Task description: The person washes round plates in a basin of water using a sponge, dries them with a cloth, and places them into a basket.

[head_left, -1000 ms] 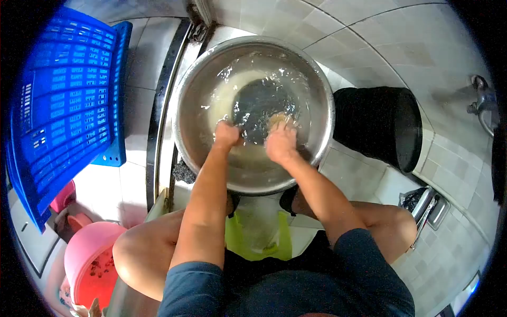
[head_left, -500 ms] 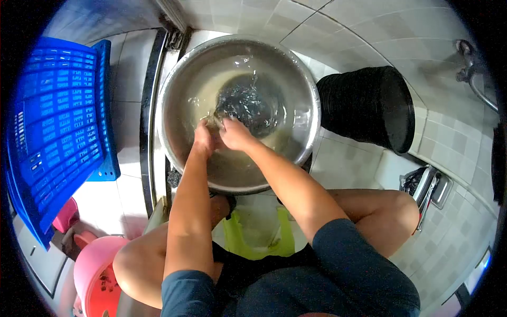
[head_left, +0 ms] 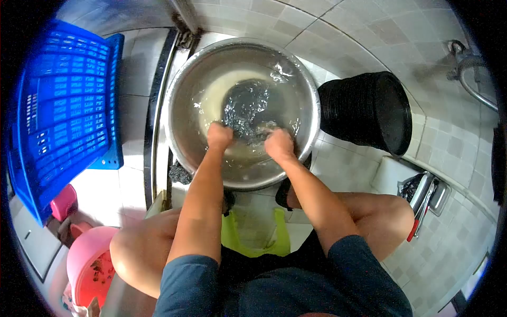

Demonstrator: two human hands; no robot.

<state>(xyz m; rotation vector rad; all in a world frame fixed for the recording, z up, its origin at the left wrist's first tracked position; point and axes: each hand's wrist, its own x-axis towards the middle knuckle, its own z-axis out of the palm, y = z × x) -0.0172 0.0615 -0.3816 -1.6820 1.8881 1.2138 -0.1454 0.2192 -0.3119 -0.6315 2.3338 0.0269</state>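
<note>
A large round metal basin (head_left: 185,90) with cloudy water stands on the floor before me. My left hand (head_left: 219,136) is inside it on the near left, fingers curled at the water. To its right, my right hand (head_left: 279,143) is also curled, and something small and brownish shows at its fingertips, too blurred to make out. The hands are apart. Rippling water (head_left: 245,108) lies between and beyond them, over a dark round area.
A blue plastic basket (head_left: 68,105) stands at the left. Right of the basin lies a black ribbed bucket (head_left: 364,111). A pink tub (head_left: 79,253) is at the lower left, tools (head_left: 420,211) at the right, a wall tap (head_left: 459,58) at the upper right.
My hands, close together before, have moved apart, the right one to the right and slightly nearer me. The view has shifted slightly.
</note>
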